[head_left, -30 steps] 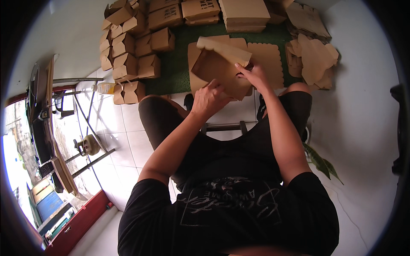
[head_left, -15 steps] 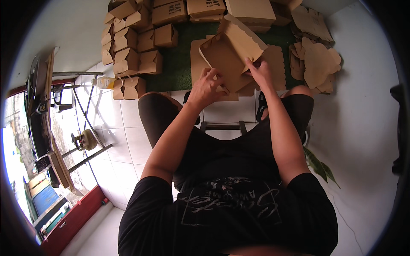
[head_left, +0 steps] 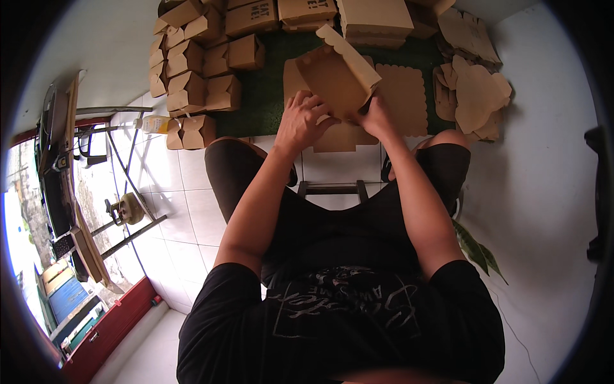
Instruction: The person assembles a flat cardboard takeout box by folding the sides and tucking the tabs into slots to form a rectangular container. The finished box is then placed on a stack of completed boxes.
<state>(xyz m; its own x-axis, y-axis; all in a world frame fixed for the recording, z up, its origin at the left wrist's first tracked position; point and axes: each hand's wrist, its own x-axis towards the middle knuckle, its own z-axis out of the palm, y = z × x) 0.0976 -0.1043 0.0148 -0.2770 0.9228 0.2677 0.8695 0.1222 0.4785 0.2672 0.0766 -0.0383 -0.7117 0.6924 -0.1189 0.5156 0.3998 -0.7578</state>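
A partly folded brown cardboard box (head_left: 336, 77) is between my hands, with its left and right walls raised and a scalloped flap standing at the far side. My left hand (head_left: 304, 121) grips its near left corner, fingers curled over the wall. Around the near right corner my right hand (head_left: 376, 118) is closed, with the thumb and fingertips partly hidden by the cardboard. Beneath the box lies a flat cardboard blank with a scalloped edge (head_left: 404, 96), spread over a green mat (head_left: 268, 102).
Several small folded boxes (head_left: 187, 89) stand in rows at the left, beside a bottle of yellow liquid (head_left: 153, 124). Larger boxes (head_left: 377, 19) are stacked at the back. Loose flat blanks (head_left: 480, 96) pile up at the right. A dark stool (head_left: 332, 189) is below.
The right wall of the box has been folded up and inward, and the flap has swung left. My right hand has moved left and nearer; my left hand has shifted slightly.
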